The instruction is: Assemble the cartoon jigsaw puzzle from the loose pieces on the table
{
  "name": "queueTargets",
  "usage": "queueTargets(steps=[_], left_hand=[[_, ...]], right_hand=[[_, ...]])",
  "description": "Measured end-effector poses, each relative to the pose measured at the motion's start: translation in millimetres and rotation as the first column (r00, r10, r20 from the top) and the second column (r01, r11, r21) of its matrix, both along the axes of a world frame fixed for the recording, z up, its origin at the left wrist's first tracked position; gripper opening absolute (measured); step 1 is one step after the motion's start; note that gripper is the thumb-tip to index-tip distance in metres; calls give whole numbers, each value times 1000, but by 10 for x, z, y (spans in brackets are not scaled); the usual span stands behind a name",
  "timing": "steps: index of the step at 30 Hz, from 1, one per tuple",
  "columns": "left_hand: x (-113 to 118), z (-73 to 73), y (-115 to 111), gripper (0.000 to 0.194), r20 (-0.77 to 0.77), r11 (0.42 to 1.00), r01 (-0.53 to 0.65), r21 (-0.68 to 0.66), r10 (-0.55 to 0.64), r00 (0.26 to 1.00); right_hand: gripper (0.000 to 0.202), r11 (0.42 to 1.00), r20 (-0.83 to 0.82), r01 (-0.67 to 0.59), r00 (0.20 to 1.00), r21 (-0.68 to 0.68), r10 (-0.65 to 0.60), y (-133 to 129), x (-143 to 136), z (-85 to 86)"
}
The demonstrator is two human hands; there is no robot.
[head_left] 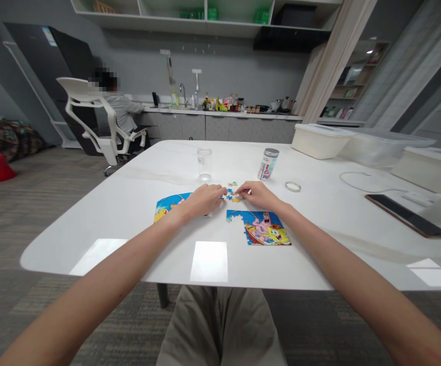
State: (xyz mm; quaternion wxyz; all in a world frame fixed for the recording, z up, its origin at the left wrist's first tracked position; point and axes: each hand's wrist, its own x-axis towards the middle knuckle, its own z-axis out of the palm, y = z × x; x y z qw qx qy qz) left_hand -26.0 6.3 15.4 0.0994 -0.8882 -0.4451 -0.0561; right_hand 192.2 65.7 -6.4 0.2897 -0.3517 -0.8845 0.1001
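Loose jigsaw puzzle pieces point(233, 199) lie in a small cluster between my two hands on the white table. My left hand point(208, 197) reaches in from the left, its fingers bent together at the cluster's edge; what they hold, if anything, is hidden. My right hand point(257, 192) pinches a small puzzle piece at the cluster's right side. Nearer to me lies a partly joined puzzle section point(266, 228) with a pink and a yellow cartoon figure. Under my left wrist a blue and yellow puzzle picture point(170, 203) is partly covered.
Beyond my hands stand a clear jar point(205, 163) and a silver-lidded canister point(268, 164). A ring-shaped lid point(292, 187) lies right of them. Farther right are a dark tablet-like device point(407, 215), a cable and white bins point(321, 142). A person sits in a white chair point(108, 137) behind.
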Motion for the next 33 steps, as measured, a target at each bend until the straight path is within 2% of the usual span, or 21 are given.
queueTargets(steps=[6,16,21,27,33], left_hand=[[-4,9,-1,26,-3,1000,6,14,-6,1000],[3,20,-10,26,-20,1000,3,-5,-3,1000],[-2,13,-8,25,-7,1000,-1,-2,0,1000],[3,6,9,25,-4,1000,-13,-20,13,1000],[-4,15,13,25,8,1000,9,0,-9,1000]], right_hand=[[24,998,-13,5,1000,61,-4,-17,1,31],[25,999,18,-16,1000,42,15,-34,4,30],[23,997,-6,25,1000,78,-25,-82,-9,70],[21,998,13,69,998,-9,-68,-92,-5,79],[19,996,30,89,996,7,-90,-104,-1,85]])
